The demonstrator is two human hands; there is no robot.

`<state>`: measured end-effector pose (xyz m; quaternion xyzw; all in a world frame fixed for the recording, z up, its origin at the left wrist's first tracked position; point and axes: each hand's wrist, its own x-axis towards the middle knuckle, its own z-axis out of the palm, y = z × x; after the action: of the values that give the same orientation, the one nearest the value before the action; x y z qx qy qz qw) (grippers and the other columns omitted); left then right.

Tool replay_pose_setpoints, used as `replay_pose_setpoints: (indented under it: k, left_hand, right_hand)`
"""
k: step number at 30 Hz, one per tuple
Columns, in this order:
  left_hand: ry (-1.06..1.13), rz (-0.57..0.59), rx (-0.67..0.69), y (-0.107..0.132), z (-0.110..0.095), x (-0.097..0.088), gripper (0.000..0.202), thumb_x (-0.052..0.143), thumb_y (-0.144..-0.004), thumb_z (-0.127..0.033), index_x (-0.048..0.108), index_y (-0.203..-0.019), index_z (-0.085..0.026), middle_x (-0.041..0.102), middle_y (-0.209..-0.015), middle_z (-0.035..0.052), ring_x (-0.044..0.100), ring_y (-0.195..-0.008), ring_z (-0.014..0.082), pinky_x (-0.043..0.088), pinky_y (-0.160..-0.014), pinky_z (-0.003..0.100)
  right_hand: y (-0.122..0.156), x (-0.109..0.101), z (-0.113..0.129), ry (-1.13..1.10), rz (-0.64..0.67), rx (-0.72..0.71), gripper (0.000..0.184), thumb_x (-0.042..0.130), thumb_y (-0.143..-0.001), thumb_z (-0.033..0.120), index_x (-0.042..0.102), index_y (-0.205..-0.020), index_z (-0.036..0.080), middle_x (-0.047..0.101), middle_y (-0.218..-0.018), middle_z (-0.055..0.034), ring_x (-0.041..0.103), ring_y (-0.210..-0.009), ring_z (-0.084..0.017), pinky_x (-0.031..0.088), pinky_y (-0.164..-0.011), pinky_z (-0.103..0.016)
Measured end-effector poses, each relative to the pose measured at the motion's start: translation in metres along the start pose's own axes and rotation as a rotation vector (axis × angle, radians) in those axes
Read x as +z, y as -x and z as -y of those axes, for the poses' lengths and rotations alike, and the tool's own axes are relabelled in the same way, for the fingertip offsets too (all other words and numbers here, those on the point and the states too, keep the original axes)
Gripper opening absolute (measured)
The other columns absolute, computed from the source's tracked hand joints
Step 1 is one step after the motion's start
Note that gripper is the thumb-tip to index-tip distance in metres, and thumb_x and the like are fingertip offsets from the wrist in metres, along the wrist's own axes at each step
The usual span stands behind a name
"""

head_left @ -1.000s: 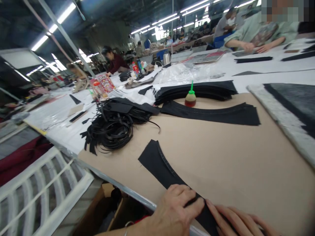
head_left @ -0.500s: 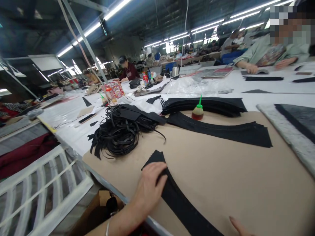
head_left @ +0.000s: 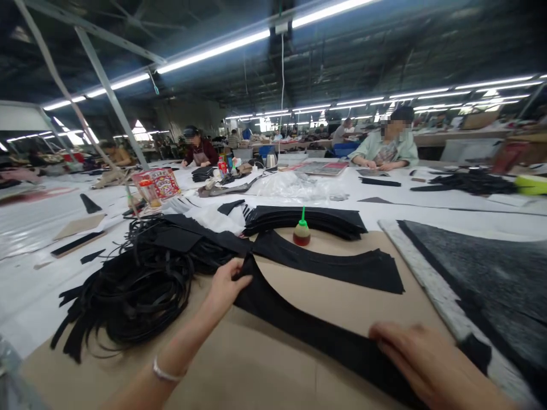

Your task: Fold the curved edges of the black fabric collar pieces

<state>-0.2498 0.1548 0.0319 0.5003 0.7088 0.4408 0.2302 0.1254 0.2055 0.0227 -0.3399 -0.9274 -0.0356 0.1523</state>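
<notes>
Moved since the earlier frame: strip [head_left: 305, 324] and left hand [head_left: 222, 289], both further up the frame; right hand [head_left: 410, 350], now well into view; viewpoint turned as well. Strip: black, curved, running from the centre of the frame to the lower right, its far end raised off the board [head_left: 256, 364]. Left hand: thumb and fingers pinched narrowly on that far end. Right hand: fingers closed over the upper edge at lower right, thumb placement unclear. Adjacent, left of centre: tangle [head_left: 141, 296] of black offcuts, loops loose, close by the left hand. Above the strip: flat piece [head_left: 337, 267], black, apart along most of its length; contact near the raised tip cannot be told. Behind, at upper centre of that group: bottle [head_left: 301, 232], upright, green spout, dark red liquid inside, just in front of a stack [head_left: 307, 219]. Risks, as judged: snagging, should the raised end sweep left into the loops; creasing or stretching along the curve, should the two hands pull unevenly; a shifted flat piece, should the tip drag across it; a spill, should strip or sleeveless forearm knock the bottle, which appears round-bodied and easily tipped.
</notes>
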Motion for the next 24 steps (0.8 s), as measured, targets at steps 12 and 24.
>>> replay_pose_setpoints:
  k: [12, 24]
  left_hand:
    - [-0.408, -0.292, 0.071, -0.136, -0.009, 0.072, 0.053, 0.052, -0.083, -0.028, 0.044, -0.132, -0.010, 0.051, -0.130, 0.0237, 0.040, -0.129, 0.0410, 0.027, -0.104, 0.059]
    - [-0.478, -0.110, 0.827, -0.109, 0.043, 0.143, 0.040, 0.028, -0.093, -0.048, 0.054, -0.121, -0.037, 0.052, -0.137, -0.0084, 0.044, -0.130, 0.0291, 0.029, -0.109, 0.057]
  right_hand:
    - [-0.149, 0.024, -0.074, 0.063, 0.116, 0.224, 0.020, 0.050, -0.093, 0.022, 0.060, -0.109, 0.015, 0.060, -0.111, -0.0067, 0.052, -0.107, -0.023, 0.038, -0.093, -0.043]
    - [0.116, -0.078, -0.082, 0.164, 0.136, 0.697, 0.022, 0.044, -0.094, 0.019, 0.062, -0.107, 0.021, 0.059, -0.101, -0.0062, 0.057, -0.094, -0.019, 0.043, -0.082, -0.032]
